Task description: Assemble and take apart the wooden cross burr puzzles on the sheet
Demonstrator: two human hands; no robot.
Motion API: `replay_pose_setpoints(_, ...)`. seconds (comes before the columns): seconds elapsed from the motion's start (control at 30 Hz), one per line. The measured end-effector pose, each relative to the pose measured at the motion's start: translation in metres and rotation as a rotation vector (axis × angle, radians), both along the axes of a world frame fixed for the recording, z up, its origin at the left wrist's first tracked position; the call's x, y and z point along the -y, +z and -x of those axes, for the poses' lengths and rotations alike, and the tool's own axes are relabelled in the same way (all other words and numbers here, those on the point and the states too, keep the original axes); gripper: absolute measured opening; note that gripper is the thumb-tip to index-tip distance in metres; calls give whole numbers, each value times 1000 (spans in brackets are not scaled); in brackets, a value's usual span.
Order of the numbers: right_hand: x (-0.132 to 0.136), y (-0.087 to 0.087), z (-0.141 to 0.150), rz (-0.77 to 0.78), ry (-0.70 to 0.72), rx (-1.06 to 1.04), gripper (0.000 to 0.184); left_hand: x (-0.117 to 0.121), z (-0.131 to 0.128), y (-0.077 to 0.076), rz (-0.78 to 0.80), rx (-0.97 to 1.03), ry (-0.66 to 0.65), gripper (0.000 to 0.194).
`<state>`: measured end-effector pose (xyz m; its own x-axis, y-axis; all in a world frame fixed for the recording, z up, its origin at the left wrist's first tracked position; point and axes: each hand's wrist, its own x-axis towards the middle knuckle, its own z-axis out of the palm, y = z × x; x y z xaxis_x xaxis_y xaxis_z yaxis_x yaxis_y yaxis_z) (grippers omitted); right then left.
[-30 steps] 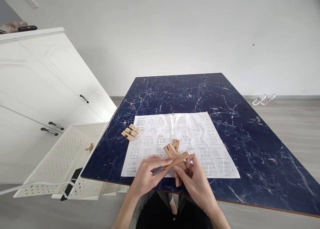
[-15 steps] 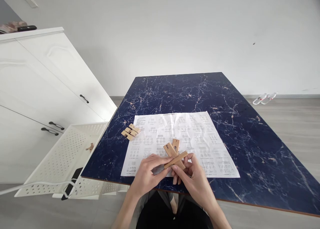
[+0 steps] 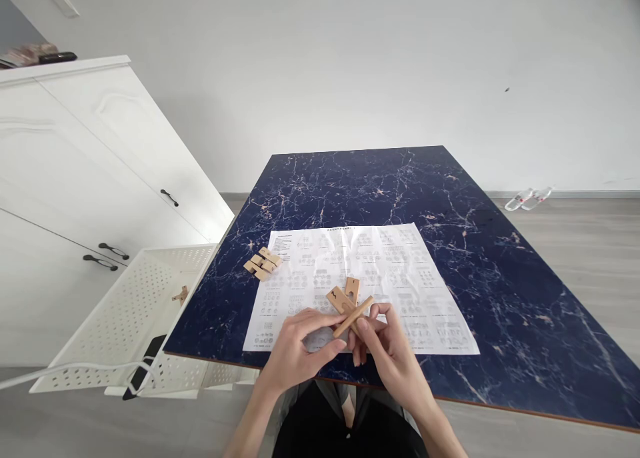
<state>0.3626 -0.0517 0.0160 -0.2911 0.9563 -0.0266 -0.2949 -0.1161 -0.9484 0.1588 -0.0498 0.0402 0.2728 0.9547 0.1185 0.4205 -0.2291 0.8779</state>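
Near the front of the table, my left hand (image 3: 300, 350) has its index finger and thumb at the lower end of a wooden puzzle piece (image 3: 354, 316) that lies slantwise across the others. The thumb sits a little below that end. My right hand (image 3: 387, 346) is closed, its thumb pressing on the wood where the pieces cross and its other fingers curled underneath. Beneath the slanted piece is a numbered wooden puzzle piece (image 3: 337, 296). A notched wooden piece (image 3: 353, 287) sticks out behind it. How they interlock is hidden by my fingers.
A creased printed sheet (image 3: 395, 265) covers the front of the blue marbled table (image 3: 360, 191). Several notched wooden pieces (image 3: 263, 263) lie at its left edge. Left of the table, a white perforated basket (image 3: 100, 318) holds a small wooden piece (image 3: 181, 295). White cabinets (image 3: 100, 165) stand behind it.
The slanted piece has turned steeper. My left thumb has eased away from its lower end, and my right thumb has slid up and right over the crossing.
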Motion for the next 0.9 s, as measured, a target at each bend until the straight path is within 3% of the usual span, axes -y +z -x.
replay_pose_setpoints(0.13, -2, 2, -5, 26, -16, -23, 29, 1, 1, 0, -69, 114, 95, 25)
replay_pose_setpoints(0.3, -5, 7, -14, 162, 33, -69, 33, -1, -1, -2, 36, 164, 256, 31)
replay_pose_setpoints(0.57, -5, 20, -10, 416, 215, -268, 43, -4, 0, 5, 96, 179, 67, 34)
replay_pose_setpoints(0.73, -9, 21, -9, 430, 256, -214, 47, -6, 1, 8, 89, 231, -101, 36)
replay_pose_setpoints(0.9, -11, 21, -7, 394, 220, -122, 50, -6, 3, 4, 102, 256, -118, 41)
